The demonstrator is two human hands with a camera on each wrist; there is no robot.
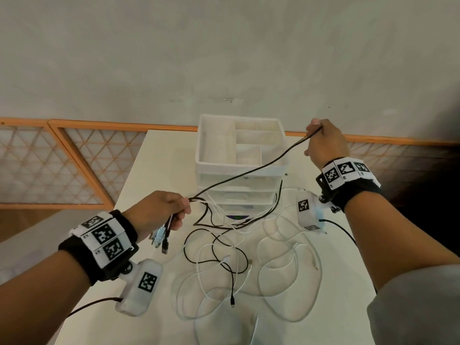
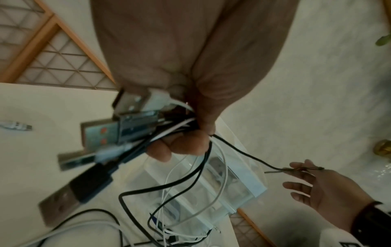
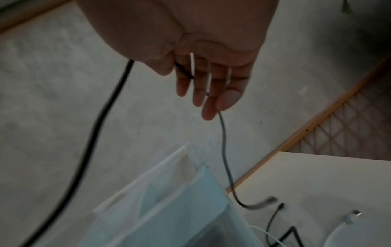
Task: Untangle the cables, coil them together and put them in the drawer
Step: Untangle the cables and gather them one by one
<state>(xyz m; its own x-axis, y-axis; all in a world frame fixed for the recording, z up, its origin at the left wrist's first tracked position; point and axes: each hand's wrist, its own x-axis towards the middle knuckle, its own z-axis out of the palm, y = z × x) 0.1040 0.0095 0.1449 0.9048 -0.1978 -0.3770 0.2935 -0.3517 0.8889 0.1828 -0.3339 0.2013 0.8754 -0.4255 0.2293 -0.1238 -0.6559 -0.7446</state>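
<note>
A: Nearest the body, what lies on the white table?

B: Loose loops of white cable and thinner black cable sprawl over it, crossing each other, with a small plug end of a black one lying free near the front edge.

A: And the left hand?

B: It is held above the table, left of the loops, with its fingers curled tight round a bunch of cable ends. The left wrist view shows USB plugs, metal-shelled ones in black and white housings, sticking out of the fist on one side, while black and white strands drop from the other side to the tangle below.

A: Is anything stretched between the hands?

B: One black cable runs taut from the left fist up and across the front of the drawer unit to the right hand.

A: How does the right hand hold it?

B: It is raised higher and farther out, right of the unit. The cable is pinched at the fingertips, with the other fingers fairly straight alongside; its short tail hangs down from them, blurred at the end.

A: And the drawers?

B: The translucent white unit stands at the far end of the table, its top tray divided into compartments. The drawers below look pushed in, with no cable inside that I can make out.
</note>
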